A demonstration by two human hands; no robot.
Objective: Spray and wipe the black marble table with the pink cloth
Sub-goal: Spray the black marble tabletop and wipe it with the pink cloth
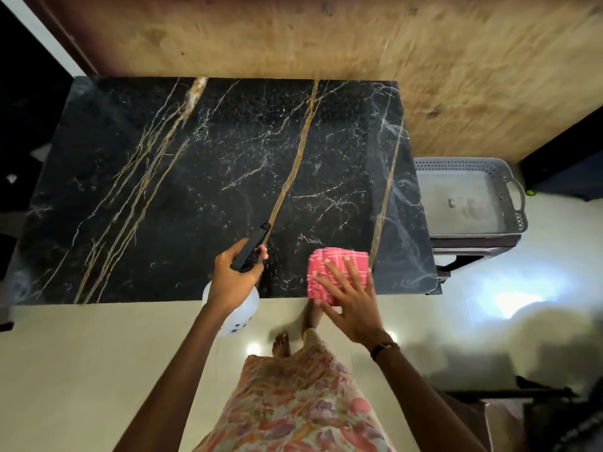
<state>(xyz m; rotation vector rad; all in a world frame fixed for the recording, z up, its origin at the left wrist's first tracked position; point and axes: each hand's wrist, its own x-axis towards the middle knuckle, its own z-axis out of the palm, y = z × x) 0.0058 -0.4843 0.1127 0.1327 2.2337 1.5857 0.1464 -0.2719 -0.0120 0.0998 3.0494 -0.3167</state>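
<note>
The black marble table [195, 177] with gold and white veins fills the middle of the view. My left hand [233, 275] grips a white spray bottle [235, 316] by its black trigger head [250, 246], which points out over the table's near edge. A folded pink checked cloth [336, 265] lies at the near right part of the table, overhanging the edge a little. My right hand [350, 301] rests flat on the cloth with fingers spread.
A brown wall [326, 37] runs behind the table. To the right stands a grey perforated plastic tray [470, 197] on a dark stand. Cream floor tiles [81, 370] lie in front, with my feet and floral dress below.
</note>
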